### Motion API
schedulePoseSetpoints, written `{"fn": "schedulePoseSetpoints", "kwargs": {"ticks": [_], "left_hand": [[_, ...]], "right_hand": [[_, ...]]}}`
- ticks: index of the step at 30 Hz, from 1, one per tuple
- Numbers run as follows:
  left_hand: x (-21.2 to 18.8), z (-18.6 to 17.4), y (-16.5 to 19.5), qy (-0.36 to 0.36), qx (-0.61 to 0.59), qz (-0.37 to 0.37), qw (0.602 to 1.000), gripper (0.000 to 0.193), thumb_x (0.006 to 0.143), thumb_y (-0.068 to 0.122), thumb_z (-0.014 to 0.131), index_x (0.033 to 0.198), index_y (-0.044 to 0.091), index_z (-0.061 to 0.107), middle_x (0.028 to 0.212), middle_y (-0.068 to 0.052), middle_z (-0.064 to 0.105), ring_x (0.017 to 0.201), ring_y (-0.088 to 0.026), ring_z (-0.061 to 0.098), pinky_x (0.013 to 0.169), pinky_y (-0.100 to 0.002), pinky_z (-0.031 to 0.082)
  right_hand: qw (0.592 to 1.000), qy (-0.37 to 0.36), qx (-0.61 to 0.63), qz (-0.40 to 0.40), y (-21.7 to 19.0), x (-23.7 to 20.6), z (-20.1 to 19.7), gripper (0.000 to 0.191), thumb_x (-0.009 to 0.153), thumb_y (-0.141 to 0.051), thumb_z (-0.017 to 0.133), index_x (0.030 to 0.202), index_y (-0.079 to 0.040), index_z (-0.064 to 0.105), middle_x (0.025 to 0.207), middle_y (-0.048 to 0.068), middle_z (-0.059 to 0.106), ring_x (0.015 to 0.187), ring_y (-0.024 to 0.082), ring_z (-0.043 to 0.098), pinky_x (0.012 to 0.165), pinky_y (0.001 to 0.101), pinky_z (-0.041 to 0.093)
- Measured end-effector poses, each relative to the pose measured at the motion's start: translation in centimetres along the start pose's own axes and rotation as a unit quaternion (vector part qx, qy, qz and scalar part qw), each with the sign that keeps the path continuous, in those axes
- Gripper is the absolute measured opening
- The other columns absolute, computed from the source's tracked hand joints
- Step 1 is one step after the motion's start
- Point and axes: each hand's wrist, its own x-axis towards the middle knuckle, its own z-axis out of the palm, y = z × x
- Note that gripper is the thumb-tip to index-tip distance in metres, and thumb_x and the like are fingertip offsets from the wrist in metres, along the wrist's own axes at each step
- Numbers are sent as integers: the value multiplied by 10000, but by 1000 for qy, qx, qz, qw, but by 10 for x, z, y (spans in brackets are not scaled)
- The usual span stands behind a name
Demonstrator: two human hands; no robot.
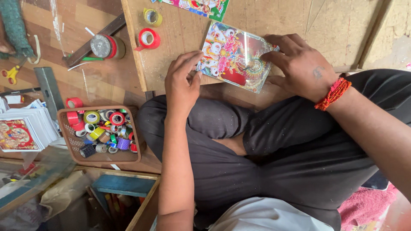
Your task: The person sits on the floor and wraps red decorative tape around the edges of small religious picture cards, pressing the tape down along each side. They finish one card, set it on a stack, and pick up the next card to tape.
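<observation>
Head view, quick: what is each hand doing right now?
Left hand: fingers bent, pressing the left edge of the glossy picture card, not wrapped around it.
Right hand: palm down, fingertips pressing the card's right side; no closed grip.

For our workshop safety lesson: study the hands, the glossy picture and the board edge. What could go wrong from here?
1. The glossy picture overhangs the near edge of the board; if the left hand or right hand eases off, it may tip into the lap.
2. Its shiny face could pick up smudges from the fingertips pressing it.
3. The red tape roll lies close by and might get knocked off.
</observation>
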Motion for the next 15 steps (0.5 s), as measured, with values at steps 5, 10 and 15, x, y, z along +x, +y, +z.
{"fn": "schedulePoseSetpoints", "kwargs": {"ticks": [5, 10, 15], "left_hand": [[0, 1, 3, 18, 21, 22, 999, 583, 828, -127, 719, 1367, 88, 656, 1352, -59, 673, 1066, -223, 660, 817, -302, 586], [1, 0, 2, 11, 3, -10, 1000, 537, 828, -123, 707, 1318, 93, 671, 1340, -58, 686, 1065, -220, 682, 786, -290, 599], [-2, 3, 0, 28, 59, 38, 997, 444, 839, -98, 727, 1251, 65, 713, 1314, -58, 704, 1164, -264, 671, 954, -356, 569]], "right_hand": [[1000, 5, 0, -3, 2, -1, 1, 470, 729, -204, 831, 1176, -91, 740, 1436, 98, 594, 1269, 314, 583, 1003, 421, 534], [1000, 10, -7, -14, 2, 0, 0, 439, 748, -223, 831, 1160, -95, 747, 1442, 99, 598, 1262, 312, 588, 991, 415, 536], [1000, 13, -11, -24, 5, -1, -3, 414, 772, -229, 830, 1165, -114, 763, 1428, 84, 616, 1255, 297, 595, 997, 404, 543]]}}
